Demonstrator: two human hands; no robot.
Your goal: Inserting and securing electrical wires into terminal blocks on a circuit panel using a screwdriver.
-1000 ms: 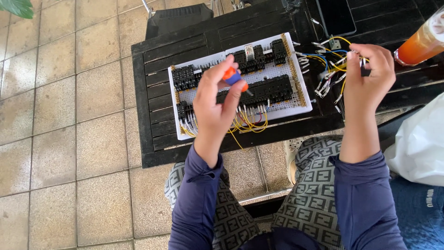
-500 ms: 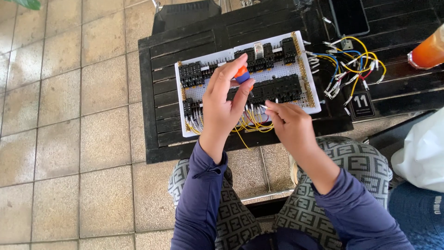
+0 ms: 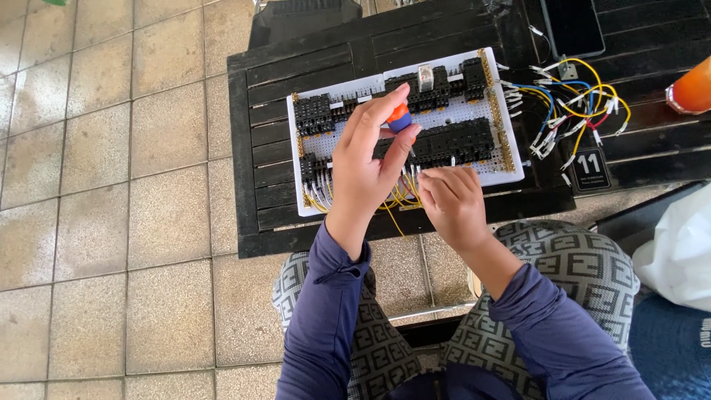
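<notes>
A white perforated board (image 3: 489,107) with rows of black relay sockets and yellow wiring lies on a black slatted table (image 3: 296,67). My left hand (image 3: 366,167) grips a small screwdriver by its orange and blue handle (image 3: 399,117), held upright over the middle of the board. My right hand (image 3: 452,204) rests at the board's near edge, fingertips pinching the yellow wires (image 3: 406,194) there. What exactly the fingers hold is hidden.
A loose bundle of yellow, blue and red wires (image 3: 574,104) lies right of the board. Behind it sits a dark phone (image 3: 570,26), and an orange bottle (image 3: 690,89) at the far right. A white bag (image 3: 678,252) is by my right knee. Tiled floor spreads left.
My right hand left the loose wire bundle at the right and came down to the board's near edge. My left hand kept the screwdriver over the board.
</notes>
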